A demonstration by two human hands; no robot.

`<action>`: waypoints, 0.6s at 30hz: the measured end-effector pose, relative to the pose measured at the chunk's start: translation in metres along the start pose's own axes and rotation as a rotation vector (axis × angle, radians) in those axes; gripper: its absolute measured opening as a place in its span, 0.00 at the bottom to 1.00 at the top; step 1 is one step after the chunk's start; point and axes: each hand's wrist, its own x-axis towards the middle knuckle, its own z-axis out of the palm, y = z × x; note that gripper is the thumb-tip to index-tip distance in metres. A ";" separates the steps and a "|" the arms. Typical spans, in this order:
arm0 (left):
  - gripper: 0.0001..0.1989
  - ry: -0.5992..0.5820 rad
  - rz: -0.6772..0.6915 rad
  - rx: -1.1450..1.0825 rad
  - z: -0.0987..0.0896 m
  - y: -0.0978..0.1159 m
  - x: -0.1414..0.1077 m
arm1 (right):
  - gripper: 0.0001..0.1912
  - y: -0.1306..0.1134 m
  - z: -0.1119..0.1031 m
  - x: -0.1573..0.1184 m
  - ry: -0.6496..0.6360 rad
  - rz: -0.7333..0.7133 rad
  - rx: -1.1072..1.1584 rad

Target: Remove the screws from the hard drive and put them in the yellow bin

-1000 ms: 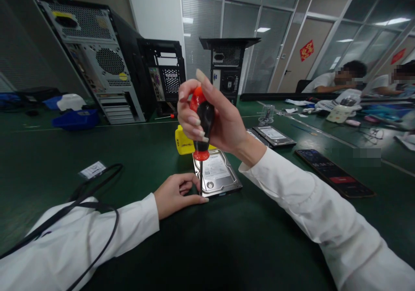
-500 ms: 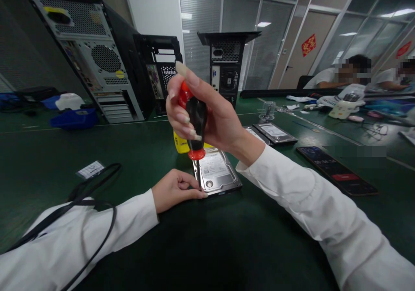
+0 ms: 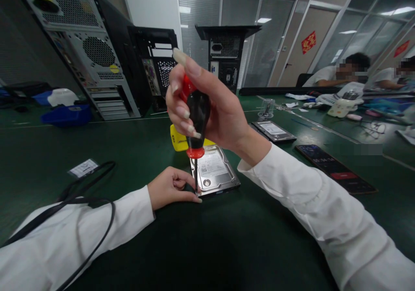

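A silver hard drive (image 3: 215,167) lies flat on the green table in the middle of the head view. My right hand (image 3: 220,105) is wrapped round the red-and-black handle of a screwdriver (image 3: 198,113), held upright. Its thin shaft runs down to the drive's near left corner, and the tip is partly hidden by fingers. At that same corner my left hand (image 3: 170,189) is closed, thumb and fingers gripping the drive's edge beside the shaft. Behind the drive, partly covered by my right hand, sits a yellow object (image 3: 179,139) with dark lettering.
Another hard drive (image 3: 274,131) and a phone (image 3: 333,168) lie to the right. Computer cases (image 3: 121,62) stand at the back. A blue tray (image 3: 66,115), a small labelled bag (image 3: 83,168) and a black cable (image 3: 112,213) are on the left. Two people sit at far right.
The view has shifted slightly. My right hand has turned a little with the screwdriver, which stays at the drive's corner. The left thumb has moved a bit lower, slightly away from the shaft.
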 end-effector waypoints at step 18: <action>0.15 -0.018 -0.006 0.018 0.000 -0.003 0.002 | 0.15 0.002 0.007 -0.001 0.137 -0.034 0.010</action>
